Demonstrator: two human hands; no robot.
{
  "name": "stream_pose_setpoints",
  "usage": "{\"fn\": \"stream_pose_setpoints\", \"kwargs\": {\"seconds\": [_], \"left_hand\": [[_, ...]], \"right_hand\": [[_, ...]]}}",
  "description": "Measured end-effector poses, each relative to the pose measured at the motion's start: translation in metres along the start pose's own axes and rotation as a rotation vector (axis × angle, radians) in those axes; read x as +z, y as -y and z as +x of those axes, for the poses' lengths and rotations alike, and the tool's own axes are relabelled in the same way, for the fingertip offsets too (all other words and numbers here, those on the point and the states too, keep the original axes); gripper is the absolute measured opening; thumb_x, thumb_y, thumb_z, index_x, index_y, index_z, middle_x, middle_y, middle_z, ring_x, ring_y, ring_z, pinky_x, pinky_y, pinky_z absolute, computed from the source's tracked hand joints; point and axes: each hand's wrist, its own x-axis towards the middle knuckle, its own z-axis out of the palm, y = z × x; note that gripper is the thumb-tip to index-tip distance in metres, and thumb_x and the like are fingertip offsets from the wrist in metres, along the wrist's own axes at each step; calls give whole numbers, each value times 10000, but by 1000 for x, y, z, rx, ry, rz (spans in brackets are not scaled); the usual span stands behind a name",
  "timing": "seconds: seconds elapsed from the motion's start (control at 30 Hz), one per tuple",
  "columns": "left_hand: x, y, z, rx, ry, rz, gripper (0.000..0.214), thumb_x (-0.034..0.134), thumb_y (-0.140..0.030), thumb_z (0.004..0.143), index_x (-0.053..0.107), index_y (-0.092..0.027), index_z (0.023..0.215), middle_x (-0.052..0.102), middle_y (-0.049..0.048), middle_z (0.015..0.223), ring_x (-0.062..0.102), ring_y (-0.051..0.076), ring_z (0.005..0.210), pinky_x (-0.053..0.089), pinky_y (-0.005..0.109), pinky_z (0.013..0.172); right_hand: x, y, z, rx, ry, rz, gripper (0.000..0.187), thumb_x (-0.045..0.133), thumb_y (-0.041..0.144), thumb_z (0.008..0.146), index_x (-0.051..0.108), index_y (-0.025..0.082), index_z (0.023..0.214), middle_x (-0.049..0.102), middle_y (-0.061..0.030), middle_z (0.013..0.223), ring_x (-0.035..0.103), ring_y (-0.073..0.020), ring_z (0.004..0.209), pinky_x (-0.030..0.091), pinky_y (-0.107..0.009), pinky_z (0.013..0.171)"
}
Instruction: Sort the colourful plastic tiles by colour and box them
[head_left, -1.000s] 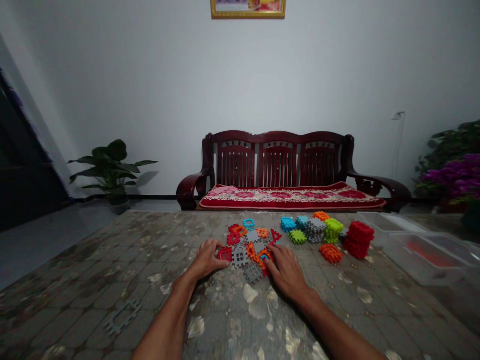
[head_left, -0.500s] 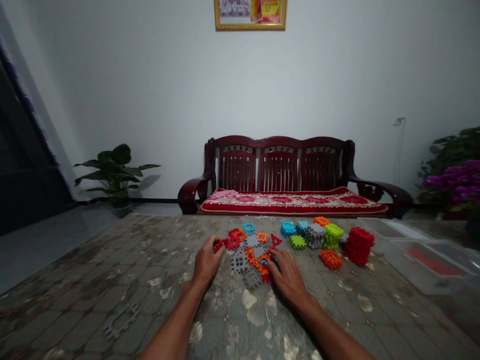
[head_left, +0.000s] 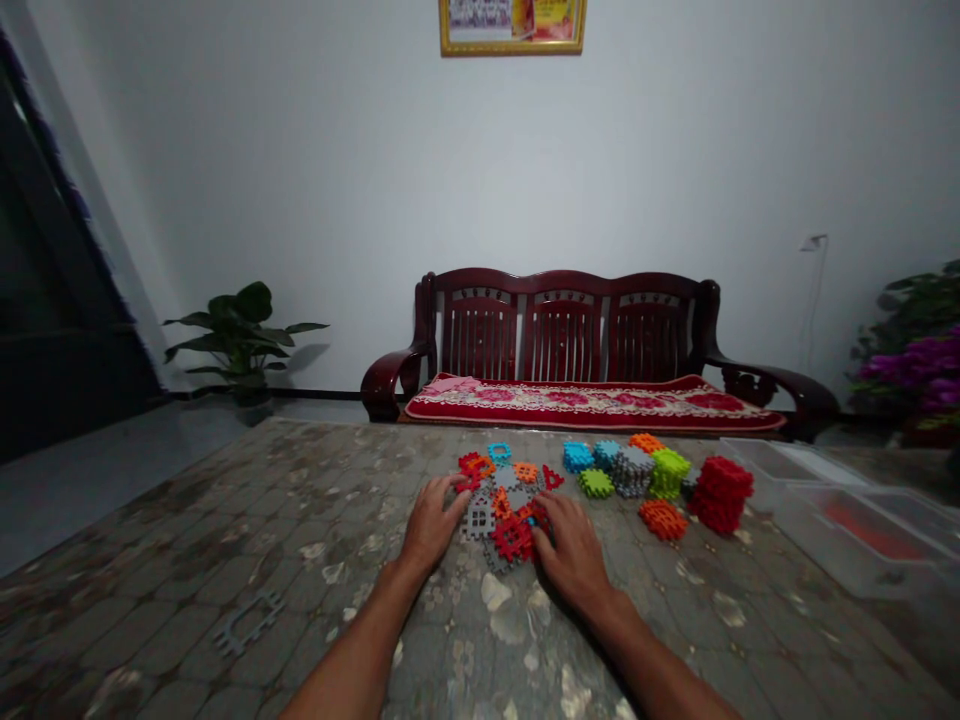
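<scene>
A cluster of toothed plastic building tiles lies between my hands. Over a grey tile at its near side rests a red window tile (head_left: 513,538). My left hand (head_left: 433,525) is at the cluster's left edge, thumb and fingers apart, fingertips by a red tile (head_left: 469,482). A grey window tile (head_left: 478,520) lies just right of its thumb. My right hand (head_left: 574,548) rests against the right side, fingers bent over the tile edges and thumb apart, near the red window tile; its fingertips are partly hidden. Orange tiles (head_left: 526,472) and a blue frame tile (head_left: 499,453) lie farther back.
Stacks of tiles stand to the right: blue (head_left: 577,457), grey (head_left: 632,472), green (head_left: 669,473), orange (head_left: 663,520) and red (head_left: 721,494). Clear plastic boxes (head_left: 847,530) sit at the right edge. A grey frame piece (head_left: 249,622) lies at the near left. Behind the table is a wooden bench (head_left: 562,335).
The red tile that was in my left hand is no longer there; a red window tile now lies at the cluster's near side. My left hand has moved right, to the cluster's edge.
</scene>
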Motion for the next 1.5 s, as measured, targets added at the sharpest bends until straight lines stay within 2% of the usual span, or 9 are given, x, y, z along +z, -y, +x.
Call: {"fn": "stream_pose_setpoints", "kwargs": {"seconds": [0.07, 0.17, 0.43, 0.63, 0.77, 0.97, 1.17, 1.37, 1.5], "left_hand": [[-2, 12, 2, -162, -80, 45, 278, 540, -242, 886, 689, -177, 1112, 717, 100, 1159, 646, 223, 1110, 483, 371, 1024], [-4, 24, 4, -281, -115, 66, 274, 551, -165, 855, 692, -187, 1089, 736, 79, 1134, 683, 189, 1025, 516, 305, 942], [-2, 27, 5, -259, -64, 76, 240, 558, -174, 870, 713, -199, 1052, 749, 53, 1074, 691, 159, 954, 512, 253, 875], [-4, 21, 5, -275, -37, 105, 237, 561, -182, 874, 724, -202, 1044, 751, 50, 1076, 688, 166, 957, 504, 263, 873], [-4, 20, 5, -268, -26, 109, 248, 551, -182, 875, 729, -210, 1045, 753, 42, 1074, 687, 165, 955, 499, 257, 863], [-6, 18, 5, -260, -36, 144, 256, 541, -193, 873, 740, -221, 1032, 756, 41, 1056, 687, 187, 951, 503, 269, 834], [-8, 17, 5, -254, -16, 150, 258, 533, -206, 881, 735, -213, 1042, 750, 47, 1075, 684, 188, 973, 502, 269, 848], [-7, 18, 5, -253, -14, 139, 263, 529, -204, 877, 734, -203, 1042, 756, 49, 1078, 690, 189, 967, 504, 263, 842], [-7, 18, 5, -263, -20, 153, 251, 540, -214, 879, 737, -227, 1034, 760, 28, 1095, 687, 180, 974, 501, 254, 838]], "right_hand": [[-2, 5, -2, -30, 15, -25, 404, 533, 223, 877, 643, 203, 1265, 639, -101, 1311, 537, -259, 1222, 400, -425, 1067], [-7, 15, -4, -70, 41, -68, 366, 559, 268, 892, 649, 236, 1246, 654, -88, 1281, 545, -265, 1188, 401, -422, 1034], [-14, 41, -5, -62, 153, -179, 566, 705, 448, 802, 607, 254, 1324, 659, -95, 1232, 544, -304, 1116, 388, -417, 956], [-15, 46, -4, -95, 194, -221, 413, 643, 380, 867, 648, 238, 1255, 677, -93, 1170, 547, -286, 1057, 393, -404, 912], [-13, 45, -7, -114, 173, -207, 421, 623, 357, 889, 621, 230, 1290, 678, -100, 1168, 547, -283, 1064, 402, -399, 922], [-5, 34, -9, -176, 87, -87, 480, 570, 181, 867, 585, 229, 1345, 651, -104, 1196, 566, -265, 1081, 452, -389, 952], [-1, 27, -10, -228, 27, 212, 464, 434, 87, 859, 640, 235, 1248, 680, -77, 1075, 616, -207, 1028, 510, -333, 916], [-16, -5, 10, 90, -141, 332, 449, 478, 211, 823, 684, 185, 1221, 723, -104, 1103, 661, -239, 1020, 517, -395, 946], [-29, -49, 20, 350, -81, 379, 485, 499, 241, 759, 708, 125, 1181, 756, -113, 1061, 697, -249, 962, 532, -387, 907]]}}
